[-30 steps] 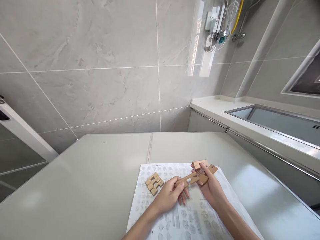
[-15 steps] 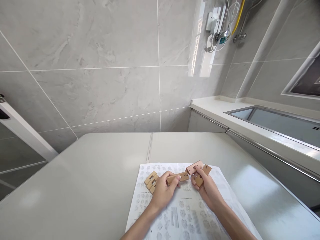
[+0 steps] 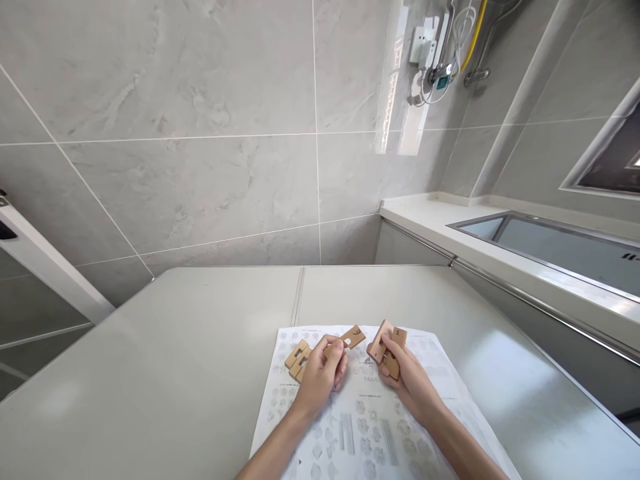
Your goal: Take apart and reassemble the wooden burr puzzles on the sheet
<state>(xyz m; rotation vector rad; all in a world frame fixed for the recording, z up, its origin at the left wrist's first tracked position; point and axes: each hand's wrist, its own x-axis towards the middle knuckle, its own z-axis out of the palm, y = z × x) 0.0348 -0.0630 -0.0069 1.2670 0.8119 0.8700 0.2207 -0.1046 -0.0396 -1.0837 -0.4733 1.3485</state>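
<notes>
My left hand (image 3: 321, 370) is closed around a flat wooden puzzle piece (image 3: 356, 336) with a dark mark near its end; the piece points up and to the right. In my right hand (image 3: 407, 377) are two wooden puzzle pieces, a paler pinkish one (image 3: 381, 341) and a browner one (image 3: 397, 347), pressed together by thumb and fingers. A gap separates the pieces of the two hands. Several notched wooden pieces (image 3: 298, 357) lie side by side on the paper, just left of my left hand, partly hidden by it. Under both hands is a printed instruction sheet (image 3: 345, 427) with small drawings.
The pale table (image 3: 175, 353) has a seam across it. To the right stands a white counter (image 3: 425, 213) with a sink (image 3: 555, 247). A tiled wall (image 3: 200, 187) rises behind, with sockets (image 3: 419, 43) and cables at upper right. A white-framed panel (image 3: 55, 260) stands at left.
My hands have drawn apart, separating the left piece from the right-hand pieces. The left piece now tilts upward; the pinkish piece has turned steeper, beside the brown one.
</notes>
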